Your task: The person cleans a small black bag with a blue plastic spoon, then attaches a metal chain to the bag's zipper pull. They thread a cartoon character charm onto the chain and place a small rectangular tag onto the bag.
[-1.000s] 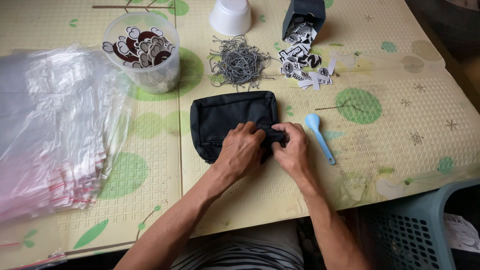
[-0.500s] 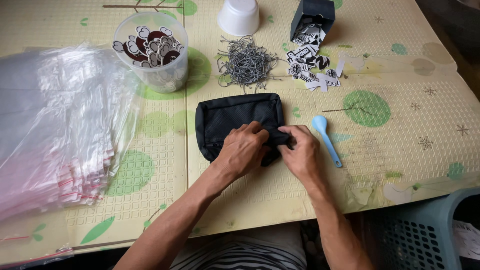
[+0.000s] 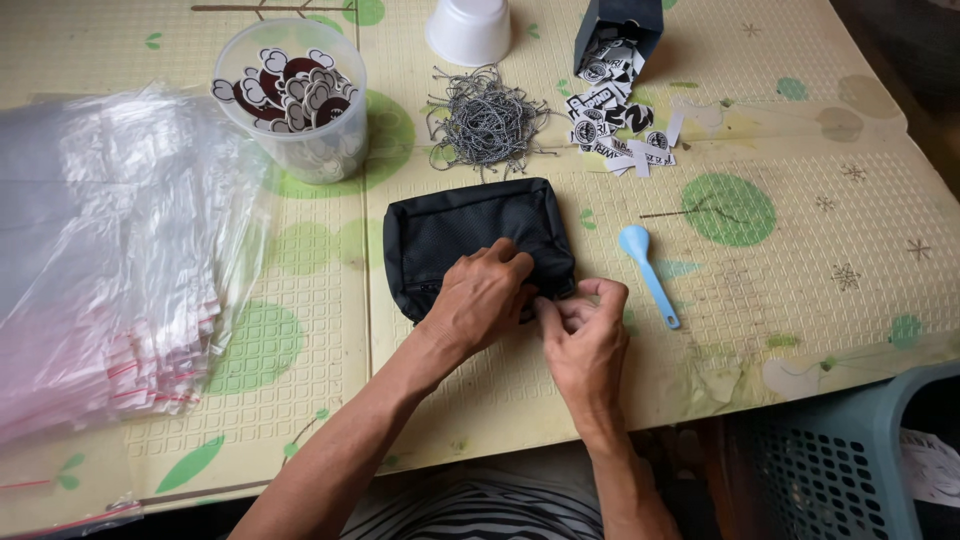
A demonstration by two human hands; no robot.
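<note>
Two hands work at the near right corner of a black fabric pouch (image 3: pixel 470 235), which lies flat at the middle of the tabletop (image 3: pixel 800 250).

Far left: a stack of clear plastic bags (image 3: pixel 110 260) with red strips along one edge. It lies well apart from the pouch, and its place matches the two earlier pictures.

Upper left: a clear tub (image 3: pixel 295 100) of small black-and-white cut-out pieces, untouched.

Centre: the left hand (image 3: pixel 485 295) lies on the front edge of the pouch, fingers curled down onto the fabric. Its grip presses and holds the pouch. Compared with a second ago, this hand sits slightly farther toward the near edge; the pouch itself has not shifted.

Behind the pouch: a loose heap of grey string loops (image 3: pixel 485 120) and an upturned white cup (image 3: pixel 468 28).

Right of centre: the right hand (image 3: pixel 585 335) touches the left hand at the pouch corner. Its thumb and fingers are pinched together on something small at that corner; the pinched item is hidden by the fingers and cannot be identified. A second ago this hand lay higher on the corner; it now sits just off the edge. Judgement: the work at the corner continues and is not complete.

Right: a light blue plastic spoon (image 3: pixel 647 270) lies just beside the right hand, untouched. Black-and-white stickers (image 3: pixel 615 125) spill from a dark box (image 3: pixel 617 18) behind it. A grey-blue basket (image 3: pixel 840 460) stands at the lower right, off the tabletop.
</note>
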